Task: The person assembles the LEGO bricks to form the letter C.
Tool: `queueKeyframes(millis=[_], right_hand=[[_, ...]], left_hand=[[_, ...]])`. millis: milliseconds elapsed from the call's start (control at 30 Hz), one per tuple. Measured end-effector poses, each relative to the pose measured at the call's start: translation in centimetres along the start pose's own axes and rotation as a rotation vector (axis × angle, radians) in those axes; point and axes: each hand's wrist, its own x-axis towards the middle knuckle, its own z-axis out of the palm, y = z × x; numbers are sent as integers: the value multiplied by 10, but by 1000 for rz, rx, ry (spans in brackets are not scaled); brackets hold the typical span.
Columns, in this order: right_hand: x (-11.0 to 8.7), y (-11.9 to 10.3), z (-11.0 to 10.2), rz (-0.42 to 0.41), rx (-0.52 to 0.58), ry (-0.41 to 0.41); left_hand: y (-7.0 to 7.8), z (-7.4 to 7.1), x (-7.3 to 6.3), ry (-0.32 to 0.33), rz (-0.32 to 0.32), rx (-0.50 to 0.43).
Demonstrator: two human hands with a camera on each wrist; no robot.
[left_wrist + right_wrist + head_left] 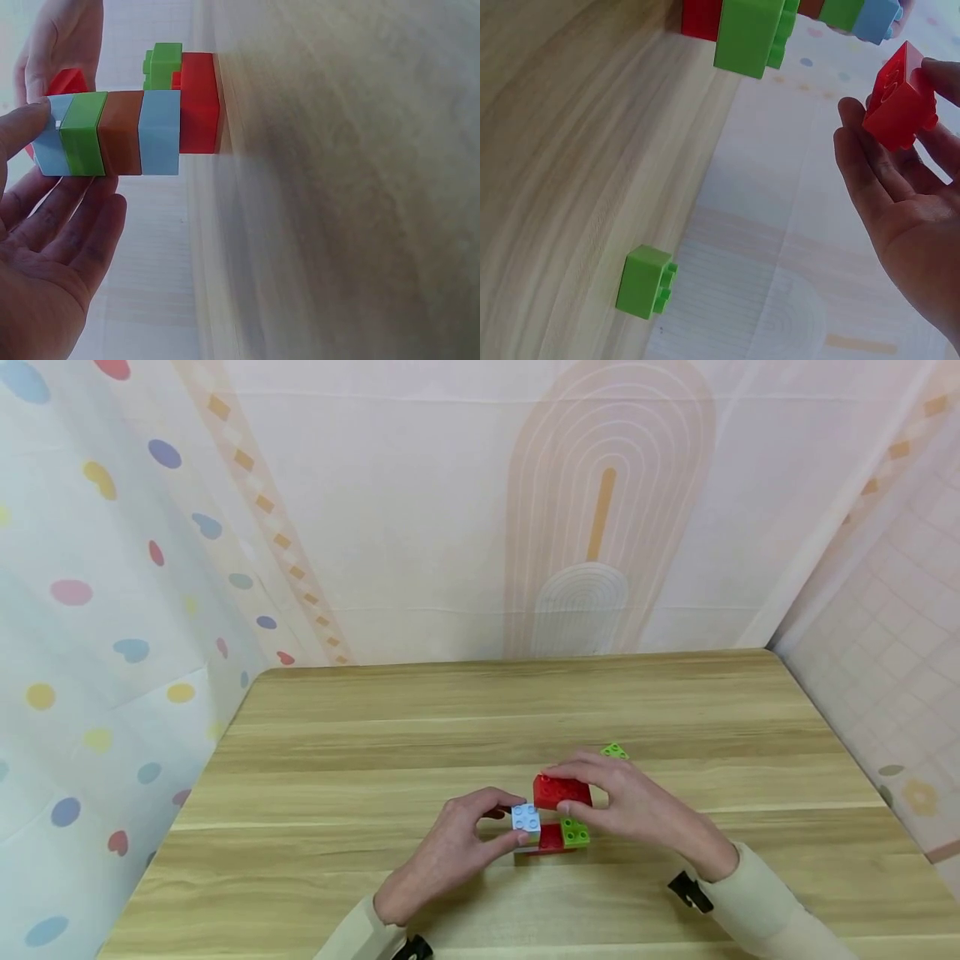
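My left hand [456, 842] pinches the light blue top brick [526, 817] of a short tower between thumb and fingers. Below it in the left wrist view come a green brick [81, 135], a brown brick [120, 133] and another light blue brick [160, 133]. The tower stands on one end of a long red base brick [199, 105], and a green brick [575, 832] sits on the other end. Just above the base, beside the tower's top, my right hand [630, 792] holds a red brick [901, 105], tilted, between thumb and fingers.
A loose green brick [643, 283] rests on the wooden table [337, 760] behind the right hand, partly hidden by it in the head view. Patterned cloth [420, 527] hangs along the table's back and sides.
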Motion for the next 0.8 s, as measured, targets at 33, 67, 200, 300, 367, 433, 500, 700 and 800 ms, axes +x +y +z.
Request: queueKeyframes(millis=[33,67,200,300,367,433,500,700,800], right_hand=[[0,-1,0,4,7,-5],[-1,-1,1,5,12,-9],[-1,-4,3,5,24,-23],[0,-6,5,-12,27,-29],[0,-7,7,-31,29,-34],[0,-8,9,-48,34,-38],[0,-9,10,-61,36,-38],[0,-14,11,-56,26,-43],[0,-15,10,-45,8,-50]], left_hand=[[0,0,0,1,4,-3],[0,0,0,2,9,-5],[-1,1,-1,7,31,-12],[-1,1,-1,9,40,-16],[-1,1,-1,10,43,-17],[-1,1,-1,9,45,-17],[-2,0,-1,7,44,-18],[-2,0,-1,5,44,-23],[-1,0,-1,8,49,-32]])
